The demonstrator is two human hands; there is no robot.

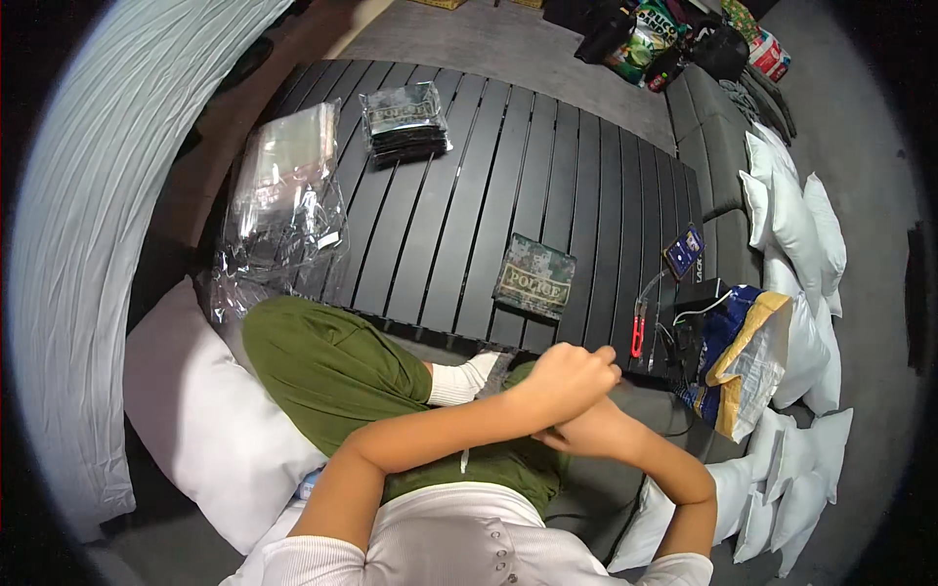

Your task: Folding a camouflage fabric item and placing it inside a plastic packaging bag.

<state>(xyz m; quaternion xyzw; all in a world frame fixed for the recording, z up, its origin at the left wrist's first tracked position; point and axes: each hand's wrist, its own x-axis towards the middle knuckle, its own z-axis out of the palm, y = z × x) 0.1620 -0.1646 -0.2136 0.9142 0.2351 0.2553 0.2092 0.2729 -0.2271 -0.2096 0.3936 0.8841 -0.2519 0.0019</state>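
My left hand (568, 384) is closed, its fingers curled, and lies across my right hand (596, 428) above my lap. What the curled left fingers hold, if anything, is hidden. Most of the right fingers are covered by the left wrist. Just beyond the hands, on the black slatted table (469, 195), lies a flat square camouflage-print piece (535, 275) with pale lettering. A stack of similar camouflage pieces (405, 122) in clear plastic sits at the far left. To its left, clear plastic bags (283, 195) are heaped over the table's edge.
A red cutter (638, 332) and a phone (683, 252) rest at the table's right side. Beside them stands a blue and yellow bag (747, 356). White pillows (806, 234) are piled on the right; another white pillow (200, 410) leans by my left knee. A pale curtain (98, 244) hangs left.
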